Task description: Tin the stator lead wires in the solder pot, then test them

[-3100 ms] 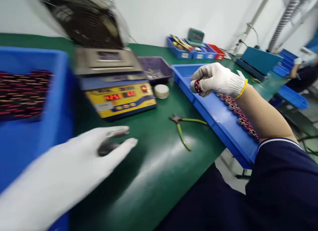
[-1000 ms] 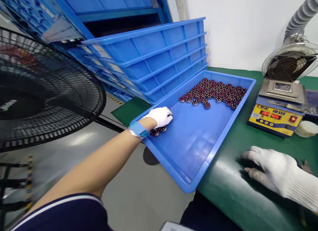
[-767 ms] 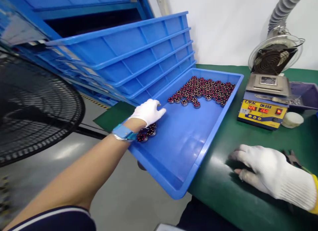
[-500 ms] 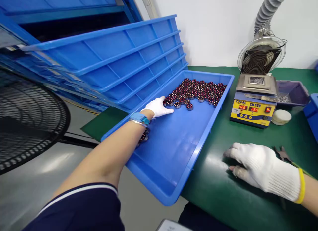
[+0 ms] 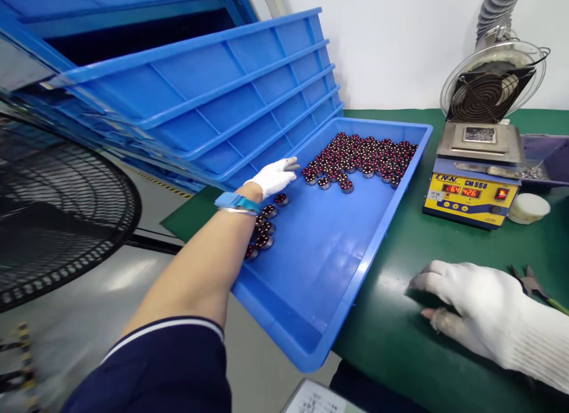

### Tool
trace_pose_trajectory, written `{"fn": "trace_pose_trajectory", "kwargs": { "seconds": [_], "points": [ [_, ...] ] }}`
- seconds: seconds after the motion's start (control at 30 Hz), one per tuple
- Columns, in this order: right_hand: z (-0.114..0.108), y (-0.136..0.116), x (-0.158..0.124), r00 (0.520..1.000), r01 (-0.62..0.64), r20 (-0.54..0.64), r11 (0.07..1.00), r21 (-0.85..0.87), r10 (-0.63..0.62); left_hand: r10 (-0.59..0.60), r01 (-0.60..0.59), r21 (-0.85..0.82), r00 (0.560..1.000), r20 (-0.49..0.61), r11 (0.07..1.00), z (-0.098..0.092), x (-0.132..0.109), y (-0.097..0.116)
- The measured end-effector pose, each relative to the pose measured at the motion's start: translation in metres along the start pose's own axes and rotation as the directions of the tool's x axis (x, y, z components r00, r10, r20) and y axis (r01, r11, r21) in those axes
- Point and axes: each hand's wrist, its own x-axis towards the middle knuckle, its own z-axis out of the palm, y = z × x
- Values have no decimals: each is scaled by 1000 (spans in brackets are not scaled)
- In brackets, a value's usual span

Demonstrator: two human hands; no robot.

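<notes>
My left hand [image 5: 274, 177], in a white glove, hovers over the left side of a blue tray [image 5: 306, 253]. Its fingers are stretched out and nothing shows in them. Just beyond the fingertips lies a crowd of small round dark parts with red and gold dots [image 5: 355, 155], at the tray's far end. Several more of these parts [image 5: 265, 228] sit along the left wall, partly hidden by my forearm. On the green table, my right hand [image 5: 466, 309], also gloved, rests with thumb and fingers apart, holding nothing visible; a bare thumb tip shows.
A stack of blue trays [image 5: 200, 93] leans along the left. At right stand a yellow solder pot unit [image 5: 473, 194], a round white pad [image 5: 528, 208], a purple bin [image 5: 551, 158] and cutting pliers [image 5: 531, 282]. A black fan [image 5: 57, 217] is at far left.
My left hand has drawn back slightly from the crowd of parts, and its fingers are now closer together. More parts show along the left wall. The view has shifted; the right hand remains on the table.
</notes>
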Motion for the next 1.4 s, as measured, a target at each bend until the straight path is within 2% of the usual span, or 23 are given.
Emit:
{"fn": "trace_pose_trajectory", "kwargs": {
  "seconds": [0.13,0.27,0.43,0.67,0.83,0.97,1.13,1.27,1.4],
  "points": [
    [4,5,2,1000,-30,10,999,-36,30,-41,45,-89,998,50,995,9,19,8],
    [10,8,0,1000,-31,-5,998,-50,31,-128,134,-50,987,99,990,-3,22,5],
    [17,10,-5,1000,0,-30,997,-77,-2,-249,251,-10,963,100,968,-24,12,-6],
    [15,15,-1,996,56,-68,995,-85,-62,-221,227,-77,972,84,971,-33,-15,-9],
    [15,16,-1,998,29,-54,995,-96,-34,-262,271,-62,956,131,961,-39,-26,-5],
    [18,19,-4,999,30,-29,996,-80,-33,-335,341,2,920,203,940,-38,-23,-8],
    [23,19,-5,997,22,-72,995,-100,-29,-377,375,59,890,256,925,-30,-18,-8],
    [24,19,-6,997,0,-73,996,-92,-7,-316,325,7,915,251,946,-28,-22,0],
    [25,20,-7,996,-22,-83,996,-84,15,-275,279,-19,953,125,960,-33,-27,3]
  ]
}}
